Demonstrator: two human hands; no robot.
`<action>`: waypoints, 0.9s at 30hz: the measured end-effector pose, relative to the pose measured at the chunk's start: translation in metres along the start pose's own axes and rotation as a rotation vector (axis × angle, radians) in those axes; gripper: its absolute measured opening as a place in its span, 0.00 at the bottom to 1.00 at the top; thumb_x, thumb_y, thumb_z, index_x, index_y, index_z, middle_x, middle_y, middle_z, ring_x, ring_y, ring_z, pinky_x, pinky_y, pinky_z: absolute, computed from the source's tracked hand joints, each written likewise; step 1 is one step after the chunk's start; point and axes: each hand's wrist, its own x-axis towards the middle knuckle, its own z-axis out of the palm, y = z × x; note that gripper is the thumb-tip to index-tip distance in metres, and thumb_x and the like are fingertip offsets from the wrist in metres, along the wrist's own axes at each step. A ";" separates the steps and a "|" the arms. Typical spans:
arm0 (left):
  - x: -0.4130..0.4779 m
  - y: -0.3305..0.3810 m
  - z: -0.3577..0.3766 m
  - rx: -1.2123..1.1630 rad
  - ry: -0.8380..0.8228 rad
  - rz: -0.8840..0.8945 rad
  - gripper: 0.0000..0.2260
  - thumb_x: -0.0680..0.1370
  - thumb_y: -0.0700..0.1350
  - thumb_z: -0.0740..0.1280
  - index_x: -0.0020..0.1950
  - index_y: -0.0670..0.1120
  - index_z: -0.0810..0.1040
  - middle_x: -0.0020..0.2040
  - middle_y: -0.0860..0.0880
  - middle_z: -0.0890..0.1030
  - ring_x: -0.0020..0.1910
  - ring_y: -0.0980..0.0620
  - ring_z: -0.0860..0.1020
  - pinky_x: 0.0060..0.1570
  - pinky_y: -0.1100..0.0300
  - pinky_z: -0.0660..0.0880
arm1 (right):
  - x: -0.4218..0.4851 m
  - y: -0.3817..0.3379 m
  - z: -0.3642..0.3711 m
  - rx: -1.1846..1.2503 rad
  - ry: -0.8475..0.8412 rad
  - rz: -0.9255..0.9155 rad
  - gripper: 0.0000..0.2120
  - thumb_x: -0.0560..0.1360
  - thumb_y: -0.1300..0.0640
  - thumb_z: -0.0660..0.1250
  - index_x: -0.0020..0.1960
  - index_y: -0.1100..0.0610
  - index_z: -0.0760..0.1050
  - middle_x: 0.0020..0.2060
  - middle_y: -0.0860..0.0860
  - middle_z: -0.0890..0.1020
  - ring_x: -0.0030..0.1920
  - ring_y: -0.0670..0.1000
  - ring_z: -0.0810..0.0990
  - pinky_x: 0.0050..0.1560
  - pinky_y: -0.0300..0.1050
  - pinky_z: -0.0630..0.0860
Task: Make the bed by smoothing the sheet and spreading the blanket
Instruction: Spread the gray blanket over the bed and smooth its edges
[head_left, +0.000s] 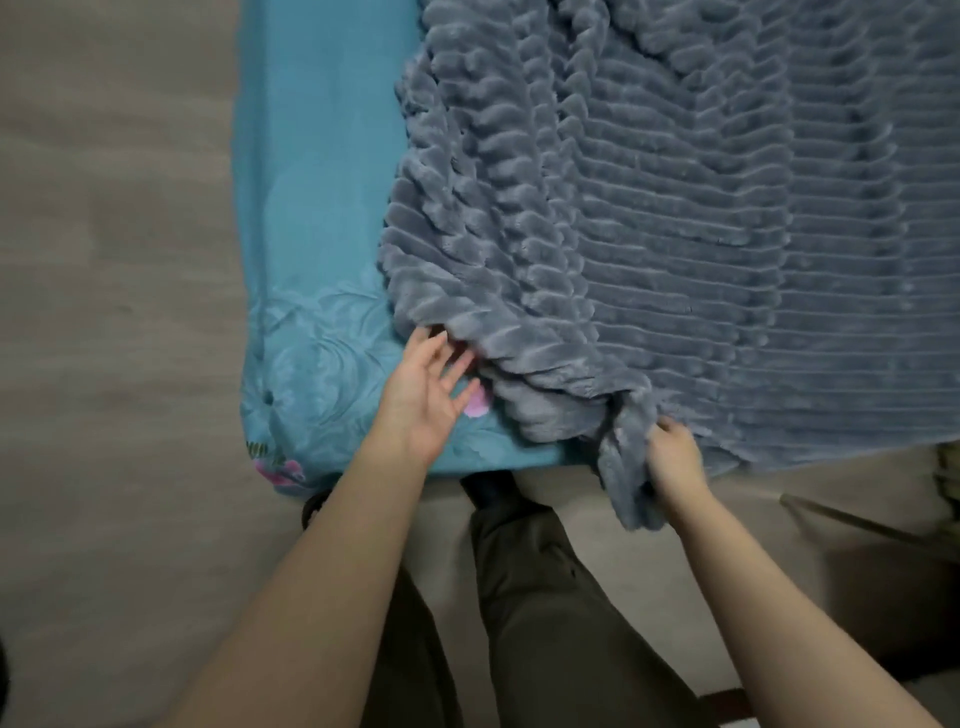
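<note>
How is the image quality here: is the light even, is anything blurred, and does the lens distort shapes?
Head view: dim, soft light, no glare; the blanket darkens toward the right, its ribs less distinct there; the left hand is slightly blurred; the wide lens enlarges the forearms near the lower edge and bows the sheet edge a little.

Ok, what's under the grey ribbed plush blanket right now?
The teal floral-print sheet runs under the grey ribbed plush blanket; only its left strip and near corner show. The rest is covered. The right hand grips the blanket's bunched edge.
</note>
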 end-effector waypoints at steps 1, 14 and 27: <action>-0.001 0.002 -0.003 0.050 -0.046 0.016 0.18 0.81 0.45 0.58 0.70 0.58 0.68 0.63 0.53 0.78 0.59 0.54 0.77 0.59 0.54 0.70 | 0.002 0.001 0.003 -0.124 0.155 -0.075 0.18 0.79 0.45 0.57 0.55 0.58 0.76 0.49 0.57 0.81 0.53 0.61 0.78 0.51 0.52 0.73; 0.010 -0.015 0.005 0.369 0.079 0.079 0.17 0.80 0.35 0.56 0.62 0.54 0.74 0.52 0.54 0.79 0.48 0.58 0.78 0.57 0.55 0.73 | -0.018 -0.102 0.066 -0.050 -0.271 -0.488 0.09 0.80 0.59 0.60 0.50 0.63 0.76 0.49 0.61 0.82 0.50 0.58 0.80 0.57 0.52 0.75; -0.005 0.038 0.049 0.042 -0.119 0.027 0.20 0.80 0.57 0.58 0.57 0.46 0.81 0.55 0.44 0.84 0.54 0.44 0.82 0.51 0.48 0.80 | -0.032 -0.038 0.009 0.373 -0.521 -0.211 0.18 0.80 0.50 0.62 0.52 0.66 0.78 0.46 0.57 0.85 0.46 0.55 0.84 0.47 0.48 0.80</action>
